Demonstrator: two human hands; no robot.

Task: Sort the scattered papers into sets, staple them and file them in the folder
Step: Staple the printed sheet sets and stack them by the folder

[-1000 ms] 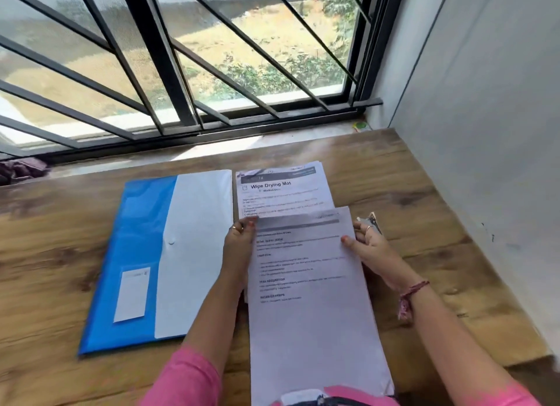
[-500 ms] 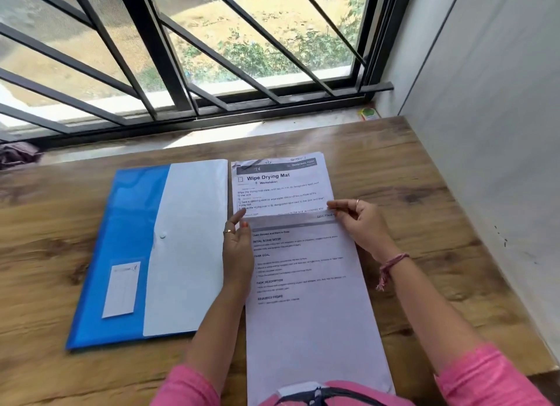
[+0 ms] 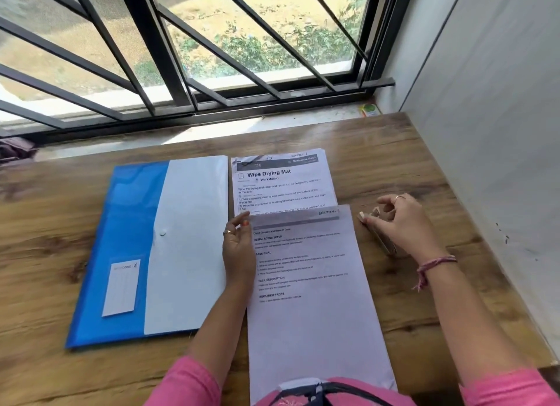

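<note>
From the head view, the left hand [image 3: 238, 251] rests with loosely spread fingers on the left edge of the near sheet [image 3: 312, 284], which overlaps the "Wipe Drying Mat" stack [image 3: 283, 181] on the table [image 3: 424, 169]. The right hand [image 3: 400, 223] curls its fingers round the stapler [image 3: 380, 236] (mostly hidden) just right of that sheet. The blue folder [image 3: 133, 242] lies closed beside the papers, on their left.

Home desk [image 3: 378, 169] – barred window [image 3: 181, 57], wall [image 3: 485, 102]

Stapler [image 3: 382, 237] mostly hidden under right hand [image 3: 400, 223]; small print illegible.
</note>
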